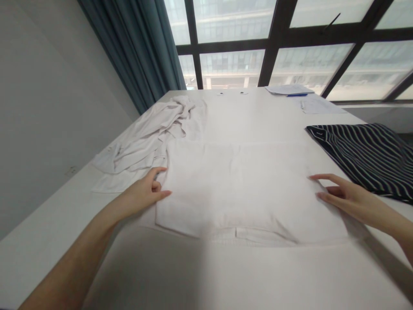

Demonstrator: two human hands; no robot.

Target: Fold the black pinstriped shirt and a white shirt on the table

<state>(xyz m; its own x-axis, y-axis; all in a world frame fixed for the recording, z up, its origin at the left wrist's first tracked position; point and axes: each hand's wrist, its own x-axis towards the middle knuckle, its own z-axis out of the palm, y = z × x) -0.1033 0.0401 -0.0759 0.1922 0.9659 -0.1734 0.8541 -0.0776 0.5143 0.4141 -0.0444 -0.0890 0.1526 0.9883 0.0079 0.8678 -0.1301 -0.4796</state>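
Note:
A white garment [245,185], folded into a wide rectangle, lies flat on the white table in front of me. Along its near edge runs a band with a slit, and a few creases show there. At its left edge is my left hand [145,189], thumb and index finger apart with their tips on the cloth; the other fingers are curled. Over by the right edge, my right hand [350,198] has thumb and index finger spread, the tips at or just above the fabric. Neither hand has cloth pinched in it.
A crumpled white garment [145,137] lies at the left, touching the folded one. At the right is a black striped garment [368,155]. Papers [287,89] and a blue pen [297,95] lie at the far end, near the window. A blue curtain [142,47] hangs at the left.

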